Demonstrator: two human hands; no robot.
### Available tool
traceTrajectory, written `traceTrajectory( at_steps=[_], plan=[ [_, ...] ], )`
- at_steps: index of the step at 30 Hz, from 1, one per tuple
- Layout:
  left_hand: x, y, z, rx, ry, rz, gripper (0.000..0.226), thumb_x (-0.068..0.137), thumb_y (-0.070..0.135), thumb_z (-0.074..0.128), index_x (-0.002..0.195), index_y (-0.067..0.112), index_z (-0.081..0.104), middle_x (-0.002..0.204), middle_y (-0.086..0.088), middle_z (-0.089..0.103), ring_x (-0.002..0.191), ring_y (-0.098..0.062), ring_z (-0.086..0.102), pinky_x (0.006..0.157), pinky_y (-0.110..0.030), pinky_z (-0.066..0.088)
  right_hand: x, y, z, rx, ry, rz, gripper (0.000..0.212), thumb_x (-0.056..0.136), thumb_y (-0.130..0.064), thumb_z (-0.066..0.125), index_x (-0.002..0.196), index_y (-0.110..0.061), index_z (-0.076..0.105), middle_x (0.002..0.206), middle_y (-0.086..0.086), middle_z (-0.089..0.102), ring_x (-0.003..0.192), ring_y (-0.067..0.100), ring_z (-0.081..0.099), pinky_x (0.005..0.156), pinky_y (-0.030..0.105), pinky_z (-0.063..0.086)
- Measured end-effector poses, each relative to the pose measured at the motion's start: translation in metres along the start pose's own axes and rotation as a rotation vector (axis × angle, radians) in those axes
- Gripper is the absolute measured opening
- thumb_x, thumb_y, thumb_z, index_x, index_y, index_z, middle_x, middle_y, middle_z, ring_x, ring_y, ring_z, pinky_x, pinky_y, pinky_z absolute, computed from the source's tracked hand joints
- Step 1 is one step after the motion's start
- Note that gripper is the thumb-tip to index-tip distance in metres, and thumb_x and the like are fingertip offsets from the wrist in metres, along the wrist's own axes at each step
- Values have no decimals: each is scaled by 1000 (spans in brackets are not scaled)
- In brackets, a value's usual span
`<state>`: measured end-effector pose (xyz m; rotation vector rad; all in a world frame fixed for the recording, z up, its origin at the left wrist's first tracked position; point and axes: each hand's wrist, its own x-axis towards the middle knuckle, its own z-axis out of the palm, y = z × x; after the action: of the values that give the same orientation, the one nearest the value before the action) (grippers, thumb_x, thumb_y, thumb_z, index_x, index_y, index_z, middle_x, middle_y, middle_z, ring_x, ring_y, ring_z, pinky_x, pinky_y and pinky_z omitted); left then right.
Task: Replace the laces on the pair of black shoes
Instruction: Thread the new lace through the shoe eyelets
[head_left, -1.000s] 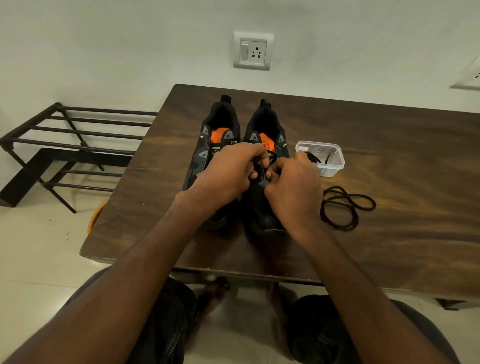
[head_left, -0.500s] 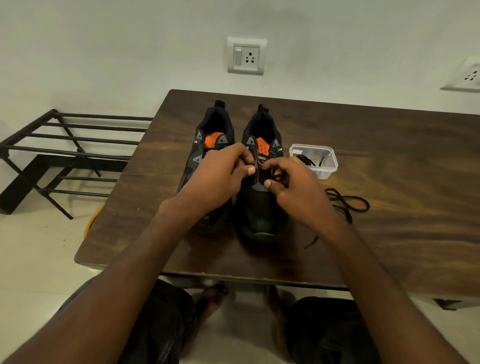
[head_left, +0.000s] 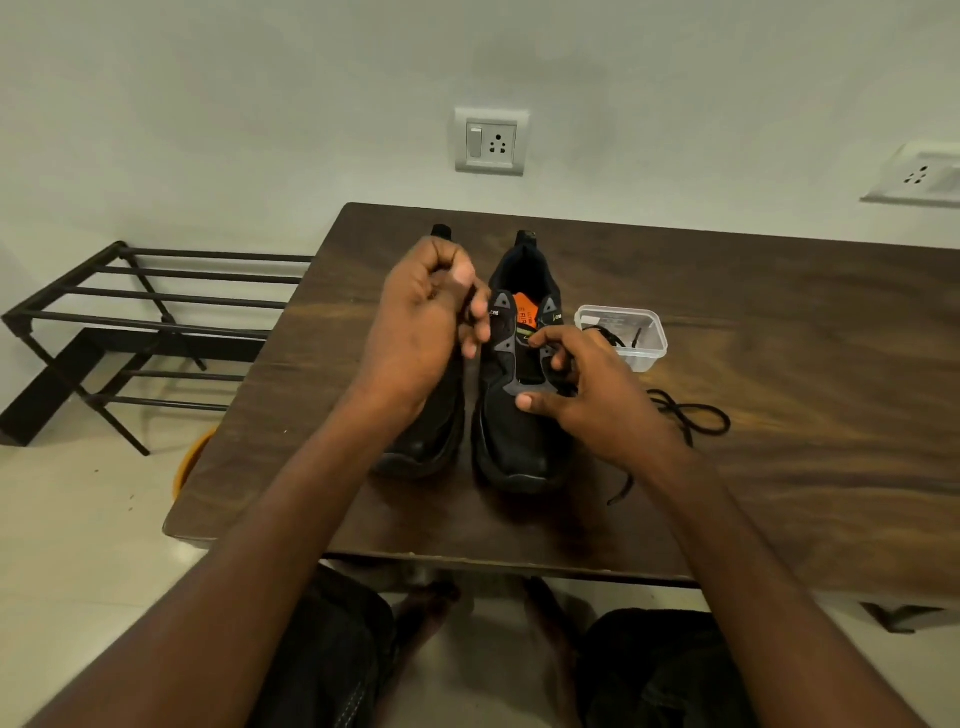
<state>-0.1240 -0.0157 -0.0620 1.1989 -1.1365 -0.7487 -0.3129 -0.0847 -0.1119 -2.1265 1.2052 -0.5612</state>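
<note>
Two black shoes with orange insoles stand side by side on the dark wooden table (head_left: 779, 322), toes toward me. My left hand (head_left: 428, 327) is raised over the left shoe (head_left: 426, 441) and hides most of it. Its fingers are curled and pinch what looks like a black lace end. My right hand (head_left: 587, 400) rests on the right shoe (head_left: 519, 447), fingers curled at the right-side eyelets on a black lace (head_left: 691, 421). That lace trails in loops onto the table to the right.
A small clear plastic box (head_left: 647, 345) holding more black laces sits just right of the shoes. A black metal rack (head_left: 130, 312) stands on the floor to the left. A wall socket (head_left: 491, 140) is behind the table. My knees are under the near table edge.
My left hand has lifted up and back from the right shoe's tongue to above the left shoe. My right hand stays at the right shoe's eyelets. The lace loops on the table have shrunk.
</note>
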Motion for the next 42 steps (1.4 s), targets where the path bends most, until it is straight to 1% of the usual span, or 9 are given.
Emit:
traceTrajectory(
  at_steps=[4, 8, 12, 16, 21, 26, 33, 38, 42],
  plan=[
    [-1, -13, 9, 808, -210, 44, 6, 101, 24, 62, 104, 19, 61, 98, 7, 58, 84, -6, 57, 74, -21, 46, -3, -1, 4, -37, 61, -2, 69, 79, -37, 88, 139, -38, 52, 109, -11, 49, 103, 8, 54, 91, 37, 56],
    [-1, -26, 7, 1094, -310, -40, 5, 96, 23, 70, 100, 20, 68, 115, 0, 56, 109, -18, 53, 100, -36, 46, -3, -2, 6, -73, 93, -10, 74, 79, -38, 88, 142, -37, 50, 109, -12, 49, 105, 10, 55, 91, 40, 57],
    [-12, -16, 9, 605, -160, 85, 13, 99, 9, 61, 87, 14, 60, 98, -5, 69, 97, -20, 66, 91, -45, 56, -5, -3, 4, -54, 76, 2, 73, 79, -39, 88, 142, -39, 49, 112, -14, 51, 110, 9, 57, 91, 44, 58],
    [-11, 20, 2, -221, 61, -33, 16, 110, 16, 43, 96, 14, 52, 77, -5, 63, 66, -19, 63, 48, -25, 45, -6, -2, 5, -68, 86, -7, 69, 79, -42, 87, 139, -42, 51, 114, -15, 53, 109, 8, 57, 90, 44, 58],
    [-11, -11, 11, 840, -124, -1, 18, 97, 35, 69, 106, 22, 62, 88, 8, 62, 78, -2, 60, 69, -21, 48, -8, -1, 8, -62, 127, 17, 71, 79, -44, 87, 140, -38, 52, 112, -14, 54, 108, 10, 58, 88, 41, 58],
    [-9, -21, 24, 1106, -203, -16, 9, 95, 19, 70, 102, 13, 68, 102, -2, 67, 99, -18, 64, 93, -39, 54, -10, 3, 11, -58, 167, 37, 72, 76, -45, 89, 138, -33, 56, 108, -13, 55, 103, 10, 60, 87, 38, 58],
    [-7, 17, 10, -190, 134, -85, 16, 110, 19, 43, 101, 14, 55, 79, 2, 63, 68, -11, 60, 59, -22, 44, -10, 3, 9, -47, 165, 54, 70, 73, -48, 90, 135, -37, 59, 108, -16, 59, 105, 11, 61, 89, 43, 58],
    [-9, -8, 9, 868, -146, 14, 13, 98, 31, 66, 108, 22, 64, 104, 8, 57, 88, -5, 57, 79, -24, 47, -10, 3, 9, -58, 168, 45, 71, 73, -48, 90, 135, -36, 58, 108, -16, 59, 104, 9, 61, 88, 42, 59],
    [-11, -19, 20, 1108, -237, -40, 6, 95, 19, 68, 99, 14, 68, 110, -4, 59, 100, -21, 59, 94, -42, 53, -10, 0, 9, -62, 159, 59, 71, 74, -45, 90, 136, -35, 58, 106, -16, 57, 105, 10, 60, 89, 42, 59]
  ],
)
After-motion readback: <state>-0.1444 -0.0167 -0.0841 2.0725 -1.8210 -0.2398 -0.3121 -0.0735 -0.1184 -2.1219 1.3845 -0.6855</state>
